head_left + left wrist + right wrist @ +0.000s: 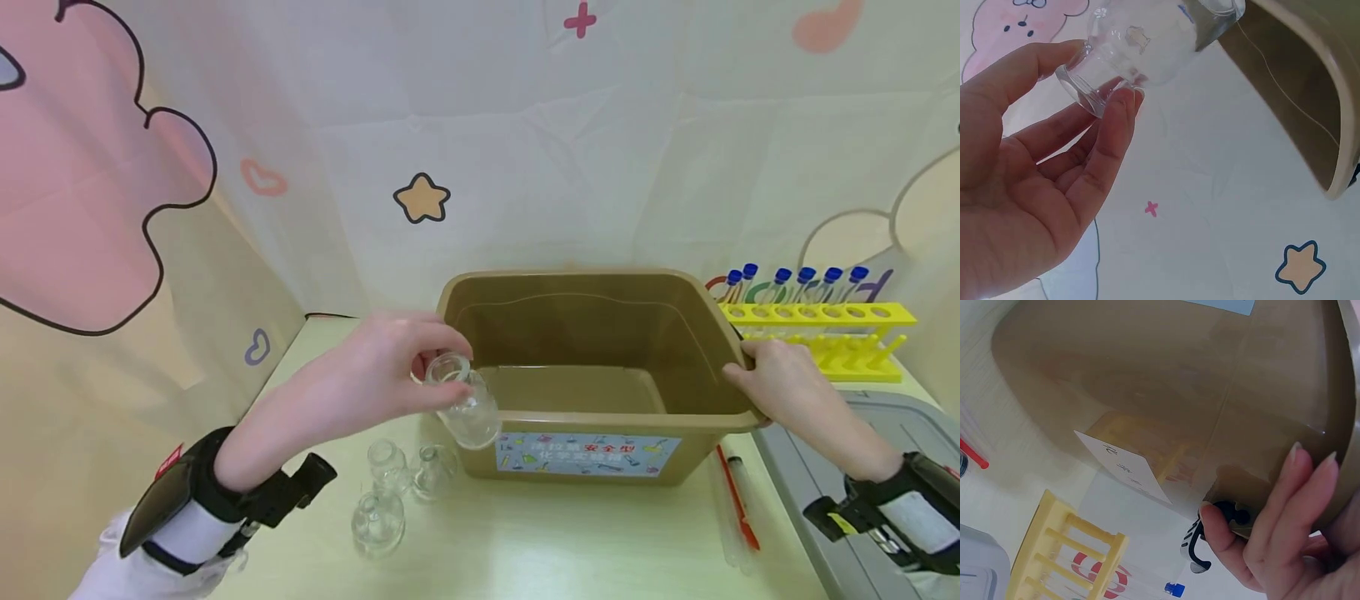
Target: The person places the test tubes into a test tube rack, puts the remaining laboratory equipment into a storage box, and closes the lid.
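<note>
My left hand [390,367] pinches a clear glass bottle [474,417] at its neck, thumb on one side and fingers on the other. The bottle tilts just beyond the front left corner of a brown plastic bin [600,423], overlapping its rim in the head view. In the left wrist view, the bottle [1154,37] shows its lipped mouth between the fingertips. My right hand [791,392] grips the bin's right rim, its fingers under the edge near a black-and-grey clip [1196,540] in the right wrist view. Inside, the bin's visible floor is bare.
Three small glass vessels [378,523] stand on the table left of the bin. To the right are a yellow test tube rack [825,314] with blue-capped tubes, a grey lid [885,433], and a red slim tool [738,500]. A printed cloth hangs behind.
</note>
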{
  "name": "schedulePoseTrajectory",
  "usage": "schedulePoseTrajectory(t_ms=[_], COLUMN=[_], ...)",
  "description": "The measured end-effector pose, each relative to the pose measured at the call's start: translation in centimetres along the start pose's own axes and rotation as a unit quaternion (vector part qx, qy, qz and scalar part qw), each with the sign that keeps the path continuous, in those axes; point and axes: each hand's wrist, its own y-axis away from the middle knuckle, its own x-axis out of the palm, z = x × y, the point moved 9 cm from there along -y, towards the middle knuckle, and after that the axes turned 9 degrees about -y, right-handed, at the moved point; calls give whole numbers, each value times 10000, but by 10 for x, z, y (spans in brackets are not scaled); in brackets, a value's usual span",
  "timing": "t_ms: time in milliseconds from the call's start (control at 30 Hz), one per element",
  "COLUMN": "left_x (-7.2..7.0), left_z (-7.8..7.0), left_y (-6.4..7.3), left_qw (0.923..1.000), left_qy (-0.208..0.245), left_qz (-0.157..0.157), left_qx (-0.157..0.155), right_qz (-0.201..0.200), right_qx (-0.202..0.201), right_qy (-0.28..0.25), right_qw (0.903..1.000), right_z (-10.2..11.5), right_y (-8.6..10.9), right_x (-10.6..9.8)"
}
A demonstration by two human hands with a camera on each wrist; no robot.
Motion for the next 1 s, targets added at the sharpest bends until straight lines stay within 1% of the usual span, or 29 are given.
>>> schedulePoseTrajectory(t_ms=[67, 167, 333, 433, 500, 633, 767, 867, 1000], left_x=[-1, 4, 20, 31, 37, 49, 63, 74, 88], left_z=[7, 20, 44, 56, 62, 69, 74, 78, 83], left_y=[-11, -28, -56, -72, -81, -100, -116, -125, -134], left_qw=[9999, 9991, 9945, 9917, 9903, 9881, 9846, 9806, 9730], left_qy=[-34, -176, -434, -533, -592, -675, -719, -868, -1244], left_qz=[25, 134, 449, 613, 666, 789, 964, 1109, 1334], left_qx=[-115, -365, -835, -993, -1070, -1135, -1266, -1361, -1417], right_qz=[10, 13, 1, -6, -8, -6, -6, -19, -40], right_qx=[-5, 14, 33, 33, 22, -3, -21, -24, -24], right_qy=[9, 24, 71, 95, 112, 130, 165, 174, 163], right_qw=[10000, 10000, 10000, 9999, 9999, 9999, 9999, 9998, 9999], right_z=[0, 0, 0, 0, 0, 0, 0, 0, 0], right_y=[0, 0, 0, 0, 0, 2, 2, 2, 1], right_x=[1, 1, 1, 1, 1, 1, 1, 1, 1])
